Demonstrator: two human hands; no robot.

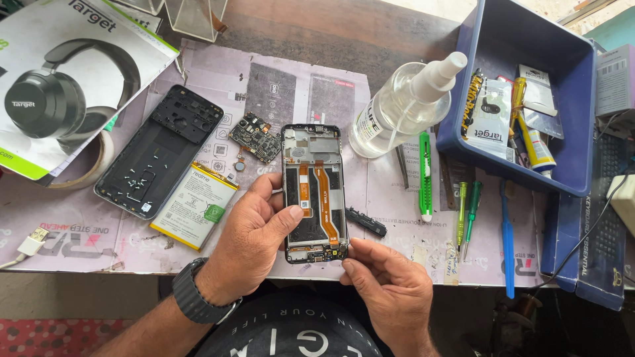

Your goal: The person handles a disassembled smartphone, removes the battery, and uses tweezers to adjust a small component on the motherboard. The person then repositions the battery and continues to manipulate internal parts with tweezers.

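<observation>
My left hand point(250, 233) grips the left side of an opened phone frame point(315, 192), thumb resting on its inside beside two orange flex cables. My right hand point(389, 291) pinches the frame's lower right corner by the small bottom board. The frame is held upright over the table's front edge. A phone battery point(193, 206) with a yellow edge lies just left of my left hand, and the black back cover point(159, 151) lies beyond it. A loose circuit board point(255, 137) sits above the battery.
A clear spray bottle point(400, 106) lies right of the frame. A green cutter point(425, 175), tweezers, two green screwdrivers point(468, 215) and a blue pry tool point(507, 244) lie to the right. A blue bin point(572, 59) of small packets stands at top right. A headphone box point(66, 73) is top left.
</observation>
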